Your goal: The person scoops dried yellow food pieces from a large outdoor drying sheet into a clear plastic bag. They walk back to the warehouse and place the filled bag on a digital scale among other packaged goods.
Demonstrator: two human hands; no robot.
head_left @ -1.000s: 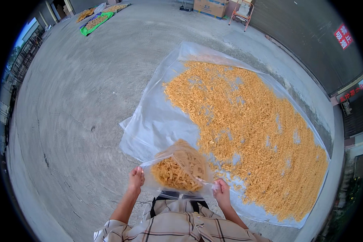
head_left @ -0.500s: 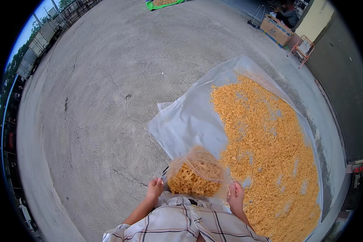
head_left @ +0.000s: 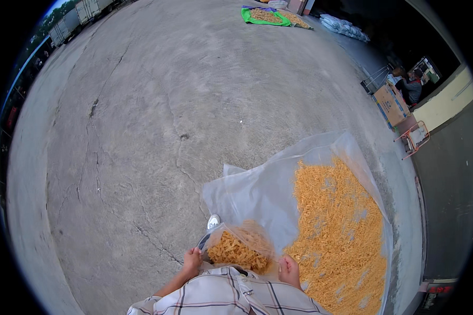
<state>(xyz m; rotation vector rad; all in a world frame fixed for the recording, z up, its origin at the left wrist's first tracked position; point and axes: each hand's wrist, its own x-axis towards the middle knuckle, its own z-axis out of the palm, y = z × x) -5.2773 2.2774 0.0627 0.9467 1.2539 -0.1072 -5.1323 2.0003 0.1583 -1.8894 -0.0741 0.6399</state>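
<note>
A clear plastic bag (head_left: 257,237) partly filled with golden dried strips (head_left: 236,254) hangs in front of my waist. My left hand (head_left: 193,260) is closed on the left side of its edge. On the other side, my right hand (head_left: 288,270) pinches the bag's edge with curled fingers. A thin, whitish see-through sheet (head_left: 249,197) lies on the ground ahead and to the right, and a wide layer of the same kind of golden strips (head_left: 341,226) is spread over it.
Cracked concrete (head_left: 126,131) stretches left and ahead. A white shoe (head_left: 213,221) shows beside the bag. At right stand an orange-framed chair (head_left: 416,139), a cardboard box (head_left: 391,105) and a seated person (head_left: 412,88). Farther off are a green sheet (head_left: 265,17) with spread pieces and stacked pale sacks (head_left: 344,27).
The view has shifted so that the sheet, chair and box sit lower, and the far sacks now show. A white shoe has come into sight. Both hands keep their grip on the bag.
</note>
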